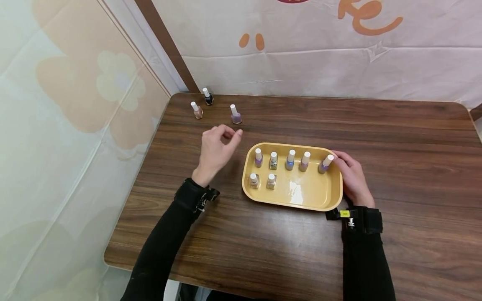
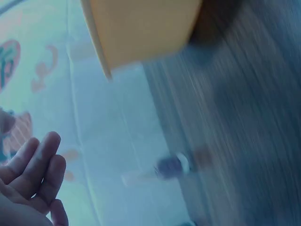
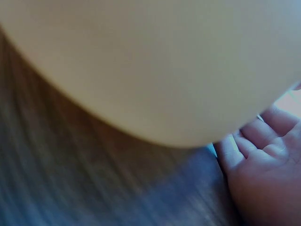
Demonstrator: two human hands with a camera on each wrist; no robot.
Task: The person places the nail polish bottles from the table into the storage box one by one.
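My left hand hovers left of the yellow tray, its fingers loosely bent and nothing between them. Just beyond it stands a purple nail polish bottle with a white cap, blurred in the left wrist view. My right hand grips the tray's right end; in the right wrist view its fingers bend against the outer wall, partly hidden by the tray. Several white-capped bottles stand inside: a back row from a purple bottle to a tilted purple one, and two pale bottles in front, including one.
Farther back left on the wooden table stand a dark nail polish bottle and a pinkish-beige one. A printed cloth hangs along the back edge, and a floral sheet borders the left side.
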